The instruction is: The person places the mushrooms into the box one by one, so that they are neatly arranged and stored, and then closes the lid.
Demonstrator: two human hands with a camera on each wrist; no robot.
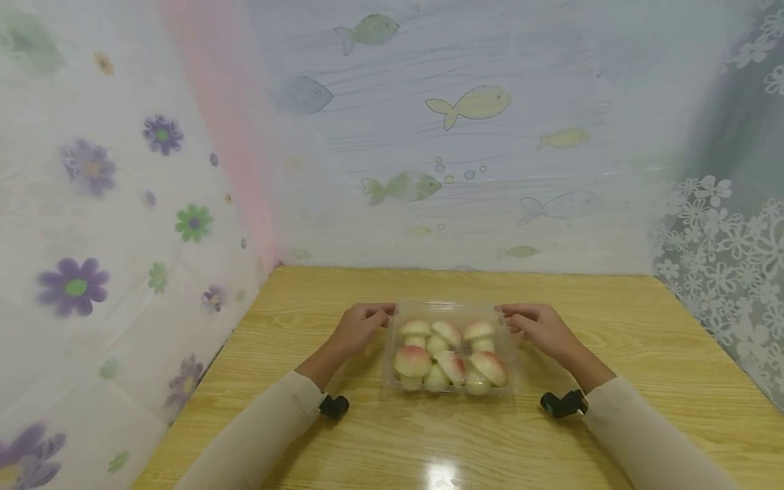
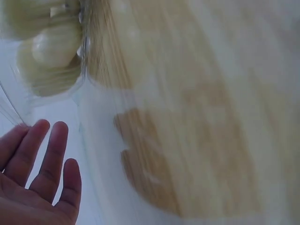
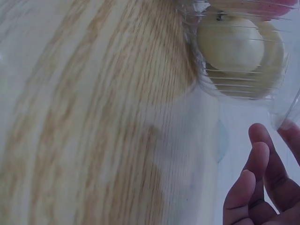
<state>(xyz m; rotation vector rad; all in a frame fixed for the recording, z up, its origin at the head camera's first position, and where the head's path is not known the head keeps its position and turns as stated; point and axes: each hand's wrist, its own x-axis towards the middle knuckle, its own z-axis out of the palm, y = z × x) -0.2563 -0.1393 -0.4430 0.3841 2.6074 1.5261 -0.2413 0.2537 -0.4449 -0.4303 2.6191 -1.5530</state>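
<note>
A clear plastic box (image 1: 442, 306) is in the middle of the head view, over the wooden tabletop. Inside it are several mushroom-shaped pieces (image 1: 413, 362), cream with pink-tinged caps, in two rows. My left hand (image 1: 363, 323) pinches the box's far left corner between thumb and forefinger. At the far right corner, my right hand (image 1: 539, 330) pinches the edge in the same way. In the left wrist view, the other fingers of the left hand (image 2: 42, 173) spread away from the plastic. The right wrist view has the right hand's fingers (image 3: 258, 161) loosely bent below the box edge.
Wood-grained tabletop (image 1: 367, 442) surrounds the box, with a light glare near the front. A curtain with printed fish (image 1: 478, 103) rises behind it. Flowered sheets hang at the left (image 1: 75, 287) and right (image 1: 741, 238). Dark wrist cameras (image 1: 563, 404) sit at both cuffs.
</note>
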